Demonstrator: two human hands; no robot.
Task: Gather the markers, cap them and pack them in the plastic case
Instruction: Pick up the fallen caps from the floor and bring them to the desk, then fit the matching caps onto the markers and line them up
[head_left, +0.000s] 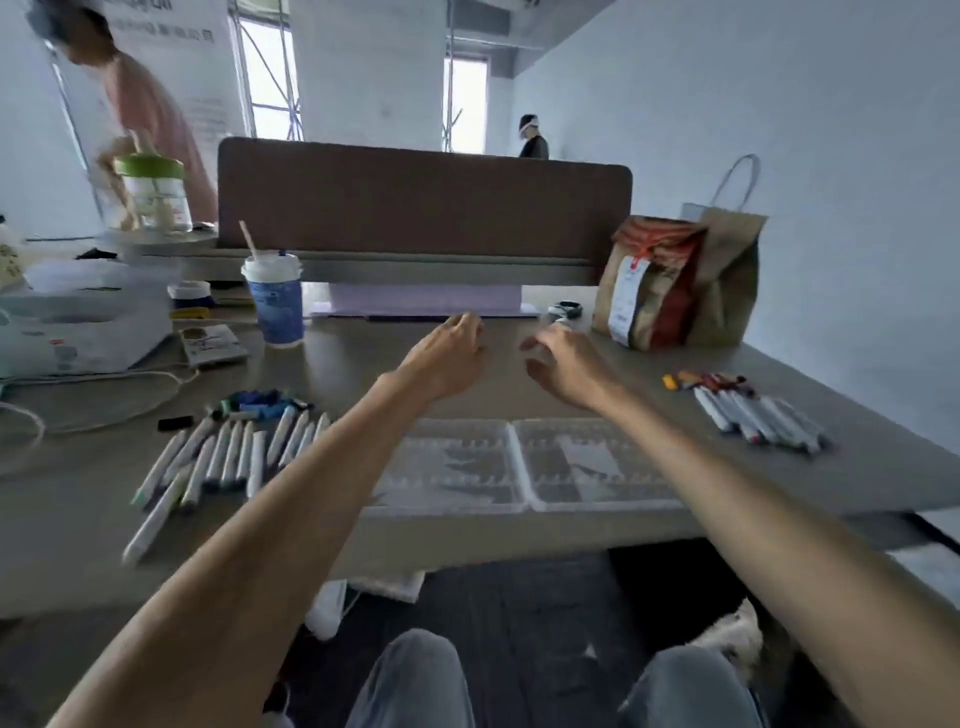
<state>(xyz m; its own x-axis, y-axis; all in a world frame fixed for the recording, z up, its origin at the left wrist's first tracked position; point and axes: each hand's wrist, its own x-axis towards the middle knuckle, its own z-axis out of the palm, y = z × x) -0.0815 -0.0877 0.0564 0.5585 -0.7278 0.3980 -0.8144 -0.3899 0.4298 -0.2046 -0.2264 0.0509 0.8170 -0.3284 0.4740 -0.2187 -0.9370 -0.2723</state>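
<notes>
Our left hand (447, 358) and right hand (563, 364) are over mid-bench (332, 374), fingers loosely curled, pinching nothing. From them, the open plastic case (519, 462) is at 6 o'clock, the marker pile (223, 452) at 8, and a smaller marker bunch (758, 415) at 4.

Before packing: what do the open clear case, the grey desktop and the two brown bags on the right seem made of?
The open clear case looks like thin glossy transparent plastic: the desk shows through, with moulded ridges. The grey desktop seems matte laminate or painted board, no grain visible. The two brown bags look like creased matte kraft paper.
</notes>
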